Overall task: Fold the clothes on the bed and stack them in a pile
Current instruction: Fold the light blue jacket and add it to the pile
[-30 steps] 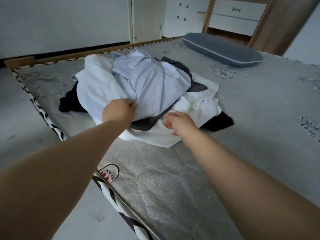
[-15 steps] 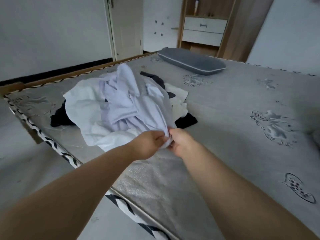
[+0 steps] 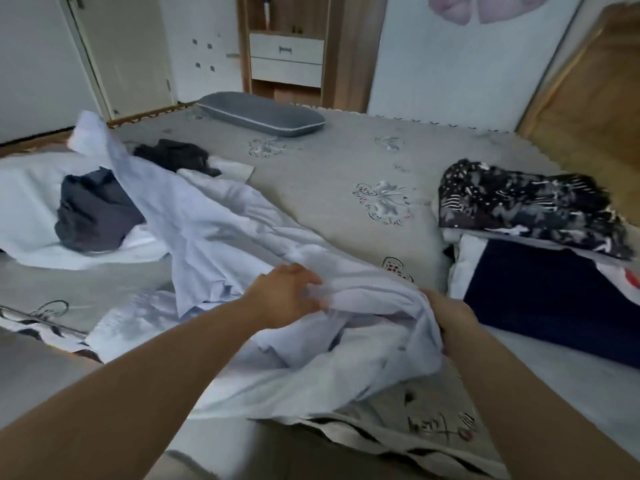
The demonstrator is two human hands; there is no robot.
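While both hands' fingers grip one pale shirt (image 3: 221,233), two dark garments (image 3: 93,216) lie behind.

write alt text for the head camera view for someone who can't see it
Both hands, left and right, grip a pale blue shirt pulled across a grey bed, with unfolded clothes at left and a patterned folded pile at right.

Both arms reach forward, left hand (image 3: 284,294) and right hand (image 3: 450,320) gripping.

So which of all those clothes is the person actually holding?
The pale lilac-white shirt: both the left hand and right hand grip it, pulled clear of the pile; the others lie untouched.
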